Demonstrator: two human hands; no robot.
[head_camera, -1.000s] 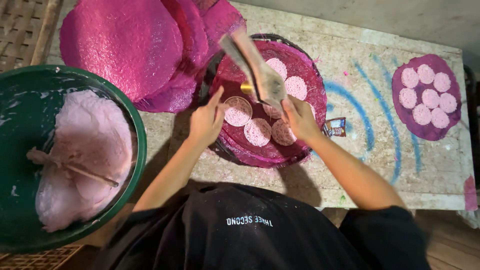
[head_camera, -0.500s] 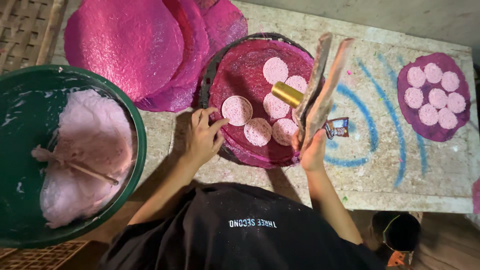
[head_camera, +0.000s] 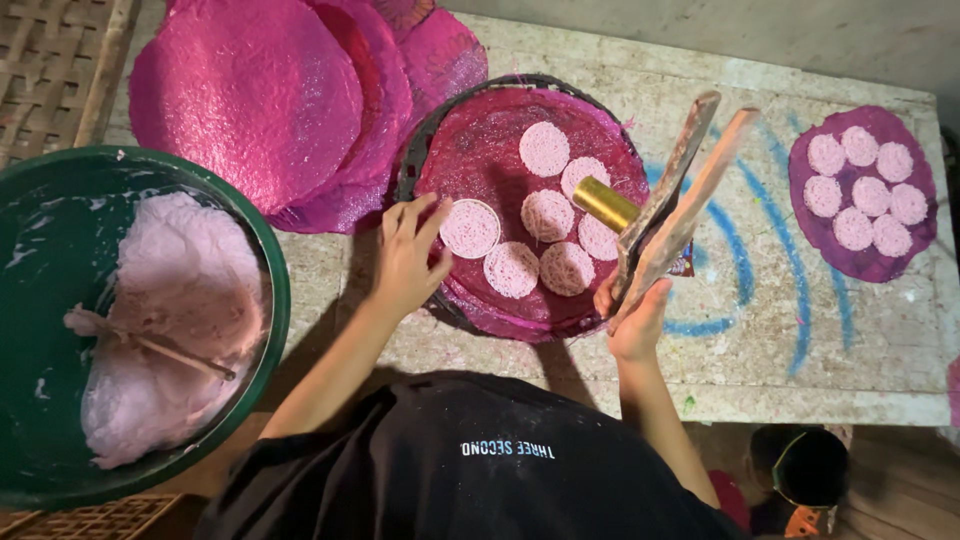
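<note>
Batter, pale pink, fills a green basin (head_camera: 262, 300) at the worktop's left edge, with one wooden stick (head_camera: 165, 350) lying in it. Behind it, at the back left corner, several large pink round mats (head_camera: 250, 95) lie stacked and overlapping; their number cannot be told. The left hand (head_camera: 405, 260) rests open, fingers spread, on the near left rim of a round dark-red tray (head_camera: 480, 150) in the middle of the worktop. Six pale pink lacy discs (head_camera: 545, 148) lie on the tray. The right hand (head_camera: 635, 320) is clamped on a hinged wooden press (head_camera: 675, 205) with a brass cylinder (head_camera: 603, 203), held tilted over the tray's right edge. One small dark packet (head_camera: 683, 266) peeks out behind the press. Near the right edge, a purple mat (head_camera: 815, 235) carries seven more discs (head_camera: 870, 190).
</note>
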